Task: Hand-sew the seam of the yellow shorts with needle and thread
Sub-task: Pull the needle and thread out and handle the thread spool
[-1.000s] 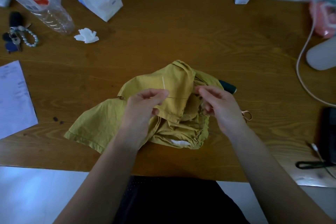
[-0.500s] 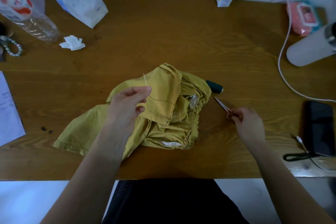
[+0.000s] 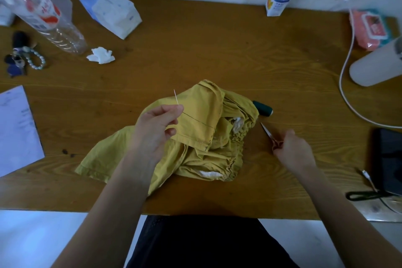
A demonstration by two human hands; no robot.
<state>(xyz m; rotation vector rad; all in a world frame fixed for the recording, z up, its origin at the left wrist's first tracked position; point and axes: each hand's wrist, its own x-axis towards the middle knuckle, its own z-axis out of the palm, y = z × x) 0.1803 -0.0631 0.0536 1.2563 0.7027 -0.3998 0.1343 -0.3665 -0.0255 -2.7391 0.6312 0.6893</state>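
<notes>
The yellow shorts (image 3: 202, 128) lie crumpled in the middle of the wooden table (image 3: 217, 50). My left hand (image 3: 156, 130) hovers over their left part and pinches a thin needle (image 3: 176, 97) that points up and away. A dark thread (image 3: 195, 119) runs taut from the needle to the folded seam on the right. My right hand (image 3: 291, 148) lies on the table to the right of the shorts, its fingers curled round the handles of small scissors (image 3: 269, 134). A dark green thread spool (image 3: 263, 108) lies by the shorts' upper right edge.
A plastic bottle (image 3: 50, 22), tissue pack (image 3: 111, 13), crumpled tissue (image 3: 100, 55) and keys (image 3: 21, 56) sit at the back left. Paper (image 3: 17, 130) lies at the left edge. A white cable (image 3: 348, 85), white cylinder (image 3: 374, 65), pink wipes (image 3: 369, 28) and phone (image 3: 389, 159) crowd the right.
My right hand left the shorts, moved right onto the table and took hold of the scissors. My left hand pulled the needle up and left, drawing the thread taut.
</notes>
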